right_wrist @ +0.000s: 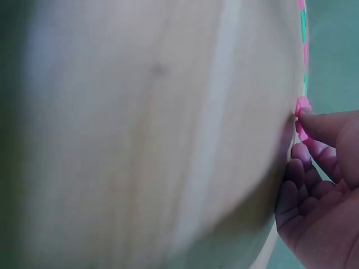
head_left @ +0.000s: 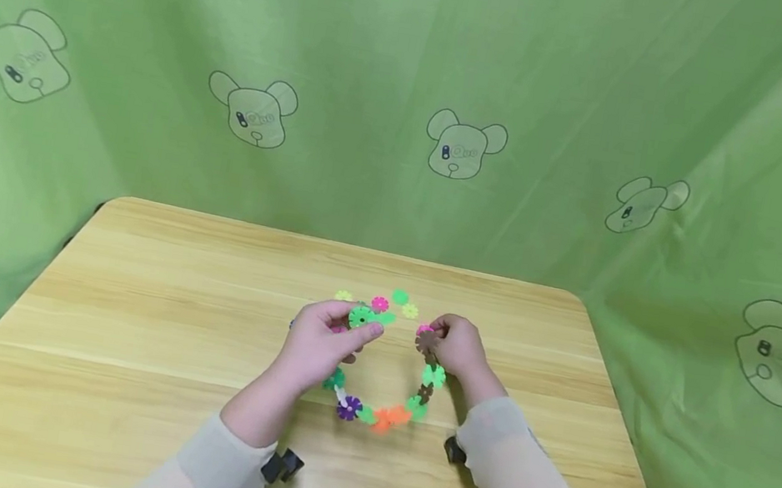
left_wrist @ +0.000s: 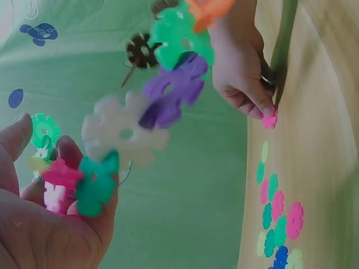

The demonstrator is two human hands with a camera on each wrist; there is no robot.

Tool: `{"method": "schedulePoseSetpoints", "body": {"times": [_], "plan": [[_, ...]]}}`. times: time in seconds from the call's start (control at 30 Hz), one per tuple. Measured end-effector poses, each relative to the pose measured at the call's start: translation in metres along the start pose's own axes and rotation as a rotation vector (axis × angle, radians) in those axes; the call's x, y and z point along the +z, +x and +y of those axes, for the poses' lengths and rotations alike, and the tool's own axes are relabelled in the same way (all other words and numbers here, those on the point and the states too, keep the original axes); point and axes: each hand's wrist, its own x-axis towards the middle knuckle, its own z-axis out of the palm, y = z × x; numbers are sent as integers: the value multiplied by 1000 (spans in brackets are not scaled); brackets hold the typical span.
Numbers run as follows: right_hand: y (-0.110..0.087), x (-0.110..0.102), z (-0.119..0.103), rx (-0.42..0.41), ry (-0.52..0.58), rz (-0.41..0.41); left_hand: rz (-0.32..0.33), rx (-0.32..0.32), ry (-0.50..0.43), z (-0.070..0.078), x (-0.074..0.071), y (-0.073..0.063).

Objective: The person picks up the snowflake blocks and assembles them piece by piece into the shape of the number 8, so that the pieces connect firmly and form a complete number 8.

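My left hand (head_left: pixel 323 343) holds a chain of interlocking flower-shaped plastic discs between thumb and fingers. A green disc (left_wrist: pixel 45 130) shows by the thumb in the left wrist view, with a pink disc (left_wrist: pixel 63 174) and a teal disc (left_wrist: pixel 96 185) against the fingers. From there the chain curves through a white disc (left_wrist: pixel 126 131), a purple disc (head_left: pixel 349 408), an orange disc (head_left: pixel 389 418) and a brown disc (head_left: pixel 427 342). At the chain's far end in the head view, my right hand (head_left: pixel 461 346) pinches a pink disc (right_wrist: pixel 302 115) between thumb and finger, close over the tabletop.
Several loose discs lie on the wooden table (head_left: pixel 141 342) beyond the hands, among them a pink one (head_left: pixel 379 304), a yellow one (head_left: pixel 410 311) and a blue one (left_wrist: pixel 280 258). A green curtain (head_left: pixel 355 180) with printed bear heads surrounds the table's back and sides.
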Motion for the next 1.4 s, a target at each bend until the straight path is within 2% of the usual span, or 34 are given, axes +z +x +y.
{"method": "schedulePoseSetpoints", "body": {"times": [0.13, 0.27, 0.37, 0.43, 0.57, 0.67, 0.77, 0.93, 1.03, 1.1, 1.2, 1.27, 1.33, 1.4], "plan": [[-9, -2, -2, -10, -3, 16, -9, -7, -16, -3, 1, 1], [-18, -6, -12, -74, 48, 49, -18, -11, -34, -5, -1, 3], [-19, -7, -19, -120, 20, 47, -9, 0, -48, -5, -2, 4], [-17, -5, -20, -111, -51, 20, -15, 0, -54, -4, -2, 4], [-14, 2, -19, -31, -195, -36, -53, -3, -45, -5, -1, 3], [-10, 5, -19, -5, -221, -42, -61, 1, -30, -6, -1, 3], [-9, 6, -17, 3, -187, -33, -57, 3, -2, -6, 0, 2], [-17, -2, -14, -9, -28, -16, -62, 26, 51, -6, -1, 1], [-26, -15, -21, -44, 145, 16, -58, 48, 55, -6, -1, 1], [-34, -27, -33, -75, 272, 78, -56, 58, 51, -6, 0, 1], [-46, -45, -55, -176, 474, 194, -55, 60, 51, -6, 1, 2], [-57, -55, -71, -281, 574, 237, -60, 51, 48, -5, 1, 2], [-68, -60, -85, -399, 656, 227, -65, 40, 42, -5, 1, 2], [-78, -62, -98, -507, 698, 178, -71, 35, 37, -5, 2, 3]]}}
